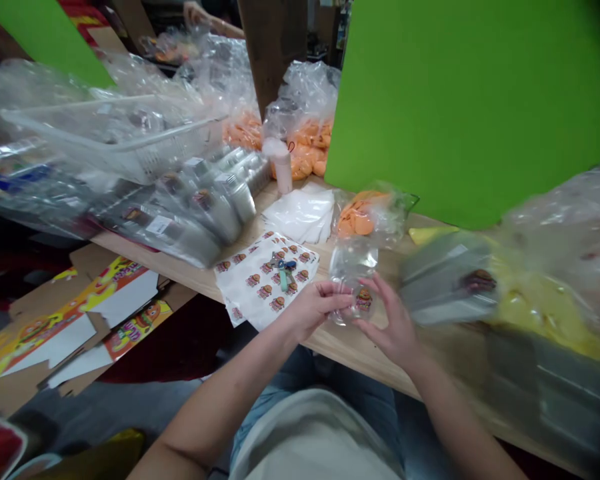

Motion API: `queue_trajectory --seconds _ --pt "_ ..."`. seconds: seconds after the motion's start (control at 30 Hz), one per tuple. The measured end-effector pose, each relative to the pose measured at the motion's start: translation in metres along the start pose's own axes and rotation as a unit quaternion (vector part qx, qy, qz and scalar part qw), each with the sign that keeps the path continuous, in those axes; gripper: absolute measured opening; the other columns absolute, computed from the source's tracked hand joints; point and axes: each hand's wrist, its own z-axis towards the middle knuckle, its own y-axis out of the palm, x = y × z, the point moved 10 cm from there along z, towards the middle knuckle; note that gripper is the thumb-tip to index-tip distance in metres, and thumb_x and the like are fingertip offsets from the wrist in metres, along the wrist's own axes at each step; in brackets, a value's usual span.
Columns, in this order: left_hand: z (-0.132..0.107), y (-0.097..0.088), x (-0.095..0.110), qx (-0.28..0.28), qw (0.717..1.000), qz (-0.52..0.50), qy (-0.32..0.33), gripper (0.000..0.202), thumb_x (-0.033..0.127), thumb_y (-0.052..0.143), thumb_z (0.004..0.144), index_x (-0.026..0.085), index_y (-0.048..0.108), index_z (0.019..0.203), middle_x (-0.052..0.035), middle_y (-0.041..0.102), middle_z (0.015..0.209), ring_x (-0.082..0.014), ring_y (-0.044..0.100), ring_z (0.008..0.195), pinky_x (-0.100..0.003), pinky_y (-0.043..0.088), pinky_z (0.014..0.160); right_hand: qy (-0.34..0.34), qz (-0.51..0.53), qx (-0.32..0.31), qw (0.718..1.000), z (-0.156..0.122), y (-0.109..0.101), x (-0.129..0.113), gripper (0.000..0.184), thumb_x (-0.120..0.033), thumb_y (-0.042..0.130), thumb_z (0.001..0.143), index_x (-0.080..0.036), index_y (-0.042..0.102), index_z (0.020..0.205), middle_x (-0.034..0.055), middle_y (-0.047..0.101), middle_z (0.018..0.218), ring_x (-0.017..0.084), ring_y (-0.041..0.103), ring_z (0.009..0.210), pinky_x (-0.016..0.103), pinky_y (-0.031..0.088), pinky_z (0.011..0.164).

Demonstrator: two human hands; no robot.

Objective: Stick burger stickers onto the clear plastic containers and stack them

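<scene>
Over the front edge of the wooden table, a clear plastic container [343,272] with a round burger sticker [363,300] is between my hands. My left hand [320,308] pinches its left side, fingers closed. Curved around the right side, my right hand [393,323] has thumb and fingertips against the plastic near the sticker. Left of them lies a sheet of burger stickers [255,283] with a small teal-and-blue item [284,275] on top. Behind the container rests a clear bag of orange pieces [363,217].
Stacked clear containers [215,200] and a white basket [130,150] fill the left. White sheets [300,212] and a pale cup [281,170] stand at the back. A green panel [470,107] rises behind. On the right are a blurred container stack [440,280] and yellow bags [540,313].
</scene>
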Motion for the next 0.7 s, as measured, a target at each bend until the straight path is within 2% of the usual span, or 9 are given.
queue_trajectory --seconds 0.13,0.23,0.33,0.43,0.5,0.53,0.63,0.7 --pt "0.003 0.021 0.001 -0.035 0.992 0.121 0.016 0.033 0.034 0.078 0.058 0.011 0.06 0.074 0.0004 0.061 0.066 -0.0076 0.055 0.058 -0.019 0.04 0.059 -0.055 -0.076 0.007 0.996 -0.011 -0.02 -0.015 0.082 -0.03 0.066 0.075 -0.024 0.019 0.141 0.011 0.052 0.126 0.024 0.048 0.117 0.044 0.042 0.096" --pt "0.001 0.034 0.006 -0.036 0.971 0.233 0.044 0.034 0.039 0.074 0.061 0.012 0.055 0.067 0.0036 0.053 0.057 -0.0058 0.045 0.052 -0.018 0.032 0.051 -0.084 -0.121 -0.001 0.989 -0.018 -0.026 -0.026 0.08 -0.03 0.065 0.076 -0.021 0.02 0.141 0.0121 0.053 0.123 0.024 0.049 0.115 0.043 0.045 0.093" --pt "-0.003 0.037 0.019 0.016 0.941 0.32 0.106 0.036 0.044 0.066 0.068 0.015 0.047 0.061 0.006 0.043 0.052 -0.0058 0.037 0.049 -0.019 0.026 0.047 -0.126 -0.156 -0.001 0.98 -0.022 -0.033 -0.044 0.077 -0.03 0.063 0.077 -0.017 0.021 0.141 0.014 0.055 0.121 0.025 0.049 0.114 0.043 0.046 0.093" --pt "-0.008 0.03 0.039 0.108 0.903 0.376 0.178 0.044 0.051 0.054 0.076 0.016 0.04 0.053 0.0053 0.037 0.048 -0.0068 0.035 0.049 -0.02 0.025 0.047 -0.144 -0.192 0.067 0.968 -0.022 -0.058 -0.058 0.063 -0.015 0.052 0.083 -0.02 0.025 0.14 0.0088 0.063 0.106 0.02 0.056 0.103 0.039 0.047 0.089" --pt "-0.007 0.025 0.039 0.141 0.916 0.338 0.165 0.05 0.056 0.044 0.081 0.017 0.037 0.051 0.0054 0.033 0.044 -0.0068 0.033 0.044 -0.02 0.025 0.045 -0.104 -0.187 0.113 0.97 -0.018 -0.076 -0.057 0.063 -0.012 0.048 0.084 -0.022 0.024 0.141 0.0062 0.065 0.098 0.018 0.058 0.096 0.038 0.049 0.086" --pt "-0.006 0.025 0.037 0.146 0.931 0.3 0.148 0.05 0.057 0.04 0.082 0.017 0.037 0.052 0.0057 0.033 0.043 -0.0067 0.033 0.042 -0.02 0.026 0.044 -0.082 -0.18 0.115 0.974 -0.015 -0.079 -0.056 0.065 -0.018 0.051 0.084 -0.02 0.021 0.141 0.0074 0.064 0.101 0.02 0.057 0.097 0.039 0.049 0.086" --pt "-0.005 0.036 0.031 0.111 0.967 0.197 0.119 0.044 0.054 0.045 0.082 0.016 0.047 0.06 0.0056 0.041 0.046 -0.0066 0.04 0.044 -0.018 0.034 0.047 -0.077 -0.19 0.056 0.977 -0.005 -0.06 -0.06 0.087 -0.044 0.063 0.075 -0.013 0.017 0.142 0.0161 0.054 0.121 0.028 0.048 0.112 0.047 0.045 0.091" --pt "-0.006 0.048 0.027 0.053 0.985 0.138 0.09 0.036 0.049 0.052 0.081 0.014 0.055 0.069 0.0034 0.051 0.055 -0.007 0.049 0.052 -0.018 0.04 0.054 -0.084 -0.207 0.029 0.974 -0.002 -0.044 -0.064 0.091 -0.049 0.064 0.072 -0.012 0.019 0.141 0.018 0.049 0.125 0.03 0.044 0.117 0.049 0.043 0.094"
